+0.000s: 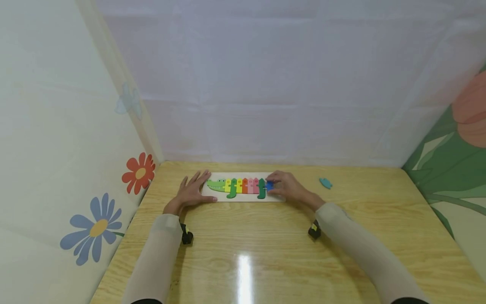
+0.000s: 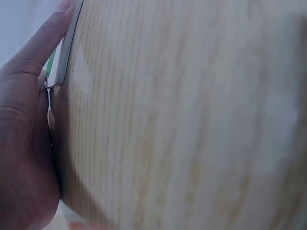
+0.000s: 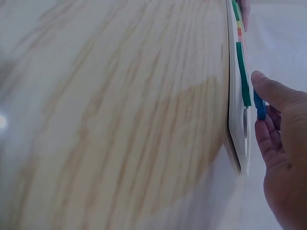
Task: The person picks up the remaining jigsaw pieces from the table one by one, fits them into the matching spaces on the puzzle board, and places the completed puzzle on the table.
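Note:
A crocodile puzzle board [image 1: 243, 199] lies on the table, its coloured pieces running from a green head [image 1: 216, 184] at the left to a dark green leg piece [image 1: 261, 188] at the right. My left hand [image 1: 191, 193] rests on the board's left end, fingers spread and thumb along the near edge. At the right end my right hand [image 1: 287, 186] pinches a blue puzzle piece [image 1: 270, 185] between thumb and fingers. The right wrist view shows this blue piece [image 3: 259, 105] held just off the board, beside the dark green piece.
A teal puzzle piece [image 1: 325, 183] lies on the wooden table [image 1: 281, 253] to the right of the board. White cloth [image 1: 243, 84] hangs behind the table, and flower-printed cloth [image 1: 41, 139] stands along the left side.

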Demonstrator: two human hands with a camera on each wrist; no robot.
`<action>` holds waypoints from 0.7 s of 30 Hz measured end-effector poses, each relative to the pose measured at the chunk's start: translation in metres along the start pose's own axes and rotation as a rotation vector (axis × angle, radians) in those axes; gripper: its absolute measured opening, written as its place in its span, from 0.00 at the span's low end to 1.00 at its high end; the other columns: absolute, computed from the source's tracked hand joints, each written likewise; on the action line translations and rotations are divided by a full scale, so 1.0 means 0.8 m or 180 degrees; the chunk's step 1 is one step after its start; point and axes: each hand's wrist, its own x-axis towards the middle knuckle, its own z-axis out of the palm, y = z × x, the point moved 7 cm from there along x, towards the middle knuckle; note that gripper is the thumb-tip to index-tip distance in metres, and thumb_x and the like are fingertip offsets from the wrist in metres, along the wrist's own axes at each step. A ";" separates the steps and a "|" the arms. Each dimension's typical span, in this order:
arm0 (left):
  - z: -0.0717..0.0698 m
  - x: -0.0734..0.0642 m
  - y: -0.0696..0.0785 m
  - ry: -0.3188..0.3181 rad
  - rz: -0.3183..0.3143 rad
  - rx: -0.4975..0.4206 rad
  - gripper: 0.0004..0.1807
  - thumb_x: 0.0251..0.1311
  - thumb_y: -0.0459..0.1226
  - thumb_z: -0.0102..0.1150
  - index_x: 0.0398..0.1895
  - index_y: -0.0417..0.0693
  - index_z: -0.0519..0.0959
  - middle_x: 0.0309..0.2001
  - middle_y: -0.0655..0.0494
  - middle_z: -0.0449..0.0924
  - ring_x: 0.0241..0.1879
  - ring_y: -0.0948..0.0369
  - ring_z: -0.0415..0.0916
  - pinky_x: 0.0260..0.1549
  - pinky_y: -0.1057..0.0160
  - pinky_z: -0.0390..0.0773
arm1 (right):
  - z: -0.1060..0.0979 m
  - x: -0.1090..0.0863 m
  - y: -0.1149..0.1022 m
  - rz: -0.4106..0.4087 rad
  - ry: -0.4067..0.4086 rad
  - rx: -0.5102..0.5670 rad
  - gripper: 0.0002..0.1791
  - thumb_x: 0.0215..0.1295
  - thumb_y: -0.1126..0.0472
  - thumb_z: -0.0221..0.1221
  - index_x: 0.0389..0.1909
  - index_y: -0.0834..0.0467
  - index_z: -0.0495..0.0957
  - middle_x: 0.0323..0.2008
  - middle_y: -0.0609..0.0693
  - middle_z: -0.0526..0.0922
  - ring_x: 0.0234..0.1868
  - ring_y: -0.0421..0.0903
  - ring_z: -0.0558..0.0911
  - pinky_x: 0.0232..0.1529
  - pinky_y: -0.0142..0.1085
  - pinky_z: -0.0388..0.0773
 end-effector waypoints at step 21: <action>0.001 0.002 -0.003 -0.0014 0.0015 0.0006 0.64 0.57 0.62 0.74 0.87 0.48 0.49 0.87 0.47 0.42 0.85 0.42 0.34 0.77 0.31 0.27 | 0.009 0.004 0.001 0.0040 -0.0167 -0.0141 0.24 0.61 0.65 0.76 0.57 0.69 0.85 0.54 0.61 0.87 0.55 0.57 0.86 0.59 0.50 0.83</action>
